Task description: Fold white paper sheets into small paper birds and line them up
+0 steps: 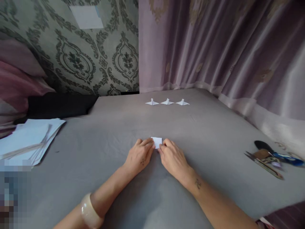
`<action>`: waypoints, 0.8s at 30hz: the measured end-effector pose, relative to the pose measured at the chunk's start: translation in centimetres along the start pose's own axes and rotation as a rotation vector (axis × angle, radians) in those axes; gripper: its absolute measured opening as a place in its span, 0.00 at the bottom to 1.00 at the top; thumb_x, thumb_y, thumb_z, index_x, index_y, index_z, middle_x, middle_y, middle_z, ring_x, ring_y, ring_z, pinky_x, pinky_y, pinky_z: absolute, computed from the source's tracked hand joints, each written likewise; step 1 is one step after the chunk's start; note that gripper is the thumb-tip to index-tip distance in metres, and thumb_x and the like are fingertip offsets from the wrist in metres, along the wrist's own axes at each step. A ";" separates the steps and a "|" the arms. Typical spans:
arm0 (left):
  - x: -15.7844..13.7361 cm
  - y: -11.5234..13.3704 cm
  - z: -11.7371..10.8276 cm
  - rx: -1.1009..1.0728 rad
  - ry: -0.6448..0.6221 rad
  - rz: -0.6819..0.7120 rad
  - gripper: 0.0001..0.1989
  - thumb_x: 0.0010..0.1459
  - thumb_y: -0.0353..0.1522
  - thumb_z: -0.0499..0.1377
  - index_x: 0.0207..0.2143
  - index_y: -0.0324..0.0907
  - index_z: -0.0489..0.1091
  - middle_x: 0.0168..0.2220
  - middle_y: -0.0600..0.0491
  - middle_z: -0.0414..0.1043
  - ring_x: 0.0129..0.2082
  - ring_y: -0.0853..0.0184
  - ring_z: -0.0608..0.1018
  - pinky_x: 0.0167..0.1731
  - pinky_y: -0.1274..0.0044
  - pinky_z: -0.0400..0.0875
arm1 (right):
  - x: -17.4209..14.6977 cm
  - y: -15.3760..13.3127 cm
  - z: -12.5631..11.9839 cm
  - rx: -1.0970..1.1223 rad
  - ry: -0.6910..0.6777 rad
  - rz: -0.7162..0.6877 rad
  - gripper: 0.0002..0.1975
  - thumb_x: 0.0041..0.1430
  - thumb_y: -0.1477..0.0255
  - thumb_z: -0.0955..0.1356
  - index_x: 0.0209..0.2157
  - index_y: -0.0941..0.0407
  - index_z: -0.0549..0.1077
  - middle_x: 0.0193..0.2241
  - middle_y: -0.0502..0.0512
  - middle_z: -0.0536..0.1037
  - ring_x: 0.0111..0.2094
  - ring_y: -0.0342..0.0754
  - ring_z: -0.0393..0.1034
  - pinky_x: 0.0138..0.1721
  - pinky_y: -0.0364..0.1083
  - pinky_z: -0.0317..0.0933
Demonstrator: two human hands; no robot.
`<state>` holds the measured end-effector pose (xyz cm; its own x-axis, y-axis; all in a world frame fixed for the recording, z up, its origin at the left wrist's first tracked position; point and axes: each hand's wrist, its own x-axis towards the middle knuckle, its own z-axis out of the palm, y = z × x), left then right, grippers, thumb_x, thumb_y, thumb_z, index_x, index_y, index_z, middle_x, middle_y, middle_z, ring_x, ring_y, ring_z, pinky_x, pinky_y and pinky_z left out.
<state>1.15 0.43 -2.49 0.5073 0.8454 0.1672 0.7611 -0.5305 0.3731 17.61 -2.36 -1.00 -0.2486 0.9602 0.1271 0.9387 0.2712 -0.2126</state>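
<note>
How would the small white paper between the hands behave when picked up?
The small white paper is probably light, given its small size. Its straight edges suggest some stiffness. Being flat, it seems unlikely to roll.

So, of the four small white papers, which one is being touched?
The flat, four-sided one, with the left hand and right hand at opposite sides of it; the other three are winged shapes in a row farther back, untouched.
</note>
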 end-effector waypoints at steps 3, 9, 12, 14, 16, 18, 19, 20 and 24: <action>1.3 -0.6 0.5 -0.132 0.018 -0.090 0.12 0.65 0.33 0.48 0.38 0.44 0.72 0.45 0.50 0.71 0.40 0.63 0.74 0.38 0.74 0.68 | 0.9 1.4 0.6 0.110 0.028 0.065 0.09 0.63 0.70 0.64 0.31 0.54 0.74 0.33 0.53 0.73 0.36 0.47 0.69 0.35 0.45 0.59; 2.3 -1.4 1.8 -0.312 0.122 -0.306 0.18 0.52 0.36 0.62 0.44 0.39 0.67 0.45 0.45 0.62 0.35 0.64 0.72 0.36 0.72 0.69 | 1.7 3.0 1.9 0.195 0.136 0.137 0.15 0.55 0.67 0.70 0.44 0.56 0.71 0.42 0.58 0.72 0.44 0.53 0.66 0.44 0.49 0.59; 2.1 -1.3 1.9 -0.411 0.161 -0.334 0.15 0.49 0.35 0.63 0.38 0.38 0.69 0.42 0.47 0.62 0.34 0.65 0.70 0.38 0.71 0.68 | 1.6 3.1 2.2 0.197 0.131 0.111 0.17 0.56 0.67 0.69 0.47 0.56 0.70 0.45 0.60 0.71 0.46 0.55 0.64 0.46 0.51 0.58; 2.0 -1.1 1.9 -0.479 0.194 -0.359 0.11 0.47 0.33 0.64 0.33 0.39 0.69 0.39 0.49 0.63 0.33 0.66 0.69 0.38 0.72 0.67 | 1.5 3.0 2.1 0.216 0.119 0.105 0.17 0.56 0.67 0.68 0.48 0.55 0.70 0.45 0.59 0.70 0.47 0.55 0.64 0.47 0.52 0.58; 1.9 -1.1 2.0 -0.530 0.209 -0.365 0.08 0.47 0.32 0.63 0.31 0.39 0.68 0.36 0.51 0.64 0.32 0.67 0.69 0.38 0.73 0.66 | 1.4 3.0 2.1 0.245 0.111 0.105 0.17 0.56 0.68 0.69 0.48 0.55 0.70 0.46 0.59 0.70 0.47 0.55 0.64 0.47 0.53 0.57; 1.8 -1.0 2.0 -0.564 0.195 -0.353 0.06 0.49 0.32 0.61 0.30 0.40 0.68 0.33 0.53 0.66 0.31 0.68 0.69 0.35 0.75 0.65 | 1.4 2.9 2.0 0.280 0.106 0.106 0.16 0.55 0.68 0.69 0.47 0.54 0.71 0.46 0.59 0.71 0.48 0.55 0.64 0.48 0.53 0.57; 1.7 -1.0 2.0 -0.582 0.181 -0.344 0.05 0.50 0.32 0.60 0.30 0.40 0.67 0.31 0.54 0.67 0.29 0.68 0.69 0.33 0.76 0.64 | 1.5 2.9 2.0 0.303 0.103 0.107 0.16 0.55 0.69 0.69 0.46 0.54 0.71 0.46 0.58 0.71 0.48 0.55 0.64 0.48 0.54 0.57; 1.6 -0.9 2.0 -0.602 0.163 -0.337 0.05 0.51 0.32 0.59 0.30 0.41 0.67 0.29 0.55 0.67 0.28 0.69 0.69 0.31 0.77 0.64 | 1.5 2.9 2.0 0.332 0.104 0.110 0.15 0.54 0.69 0.69 0.45 0.54 0.71 0.46 0.58 0.72 0.49 0.55 0.64 0.48 0.54 0.56; 1.4 0.0 1.2 -0.764 0.220 -0.290 0.06 0.54 0.33 0.58 0.34 0.41 0.65 0.27 0.56 0.71 0.27 0.70 0.71 0.29 0.79 0.63 | 2.1 2.8 2.2 0.677 0.156 0.180 0.20 0.50 0.72 0.71 0.47 0.54 0.70 0.45 0.56 0.74 0.46 0.51 0.68 0.49 0.53 0.58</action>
<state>2.35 1.51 -3.35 0.1834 0.9764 0.1141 0.3267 -0.1700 0.9297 19.17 0.55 -3.48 -0.0192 0.9870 0.1593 0.5958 0.1393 -0.7910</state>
